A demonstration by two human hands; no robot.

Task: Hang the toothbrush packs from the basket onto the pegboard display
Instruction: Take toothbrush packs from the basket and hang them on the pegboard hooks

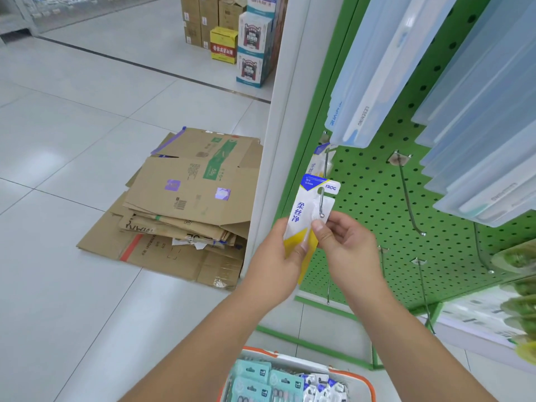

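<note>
Floor: pale glossy tiled floor (pixel 72 146), smooth, with dark grout lines.
Cardboard: stack of flattened brown corrugated cartons (pixel 185 204), matte, creased, taped at the edges, lying on the floor beside the white shelf upright (pixel 269 158).
Left hand: left hand (pixel 275 256) grips the lower yellow end of the pack, fingers curled round its left edge from behind.
Toothbrush pack: flat white, blue and yellow carded toothbrush pack (pixel 310 216), marked FROG; its hang hole is threaded onto the front of the hook, not yet pushed back.
Handling: judged light, thin and fairly stiff, with a glossy face that may slip; best held by the side edges low down, leaving the punched top free. The tab round the hole looks like the weak point if pulled sideways.
Hook: slim chrome wire peg hook (pixel 322 201), ball-tipped, passing through the pack; 1 similar pack hangs further back on it.
Right hand: right hand (pixel 345 242) pinches the pack's right edge between thumb and forefinger, just below the hook tip.
Basket: white plastic basket with orange rim (pixel 368 384), at the bottom edge, holding teal-carded and blue-white packs.
Pegboard: green perforated metal pegboard (pixel 377 198), carrying several bare chrome hooks.
Hanging stock: long translucent pale-blue packs (pixel 377 68), smooth and rigid-looking, hung above.
</note>
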